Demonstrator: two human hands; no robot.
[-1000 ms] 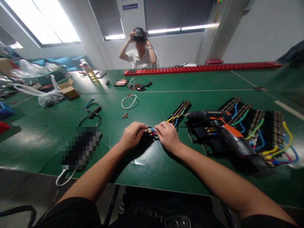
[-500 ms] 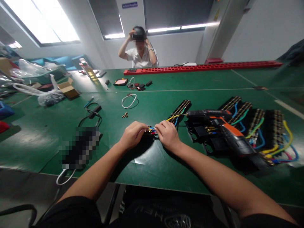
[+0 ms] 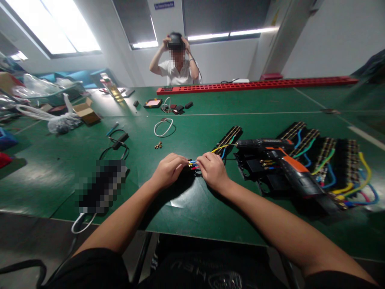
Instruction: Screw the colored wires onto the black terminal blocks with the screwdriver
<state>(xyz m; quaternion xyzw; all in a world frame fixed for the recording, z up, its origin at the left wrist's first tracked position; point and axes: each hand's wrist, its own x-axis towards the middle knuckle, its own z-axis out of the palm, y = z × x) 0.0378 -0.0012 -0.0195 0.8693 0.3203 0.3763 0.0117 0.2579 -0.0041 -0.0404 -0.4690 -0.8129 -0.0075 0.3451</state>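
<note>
A small black part with blue, yellow and red wires [image 3: 193, 164] lies between my hands, mostly hidden by the fingers. My left hand [image 3: 170, 170] is closed, its fingertips pinched at the part's left side. Bent fingers of my right hand [image 3: 213, 170] grip the wires from the right. Just beyond my right hand, a black terminal strip [image 3: 229, 138] with yellow, green and blue wires rests on the green table [image 3: 192, 212]. To the right, a black and orange power drill [image 3: 290, 164] lies across more wired strips [image 3: 326, 154].
Small brass pieces [image 3: 158, 145] and a white cable loop [image 3: 163, 127] lie beyond my left hand. A blurred-out dark device [image 3: 102, 186] is at the left. Along the far edge runs a red slotted rail [image 3: 255, 85]; behind it sits a person [image 3: 177, 72] touching a headset.
Both hands hold almost the same place, with only tiny finger shifts around the wired part. Across the table, the person's hands have moved slightly on the headset.
</note>
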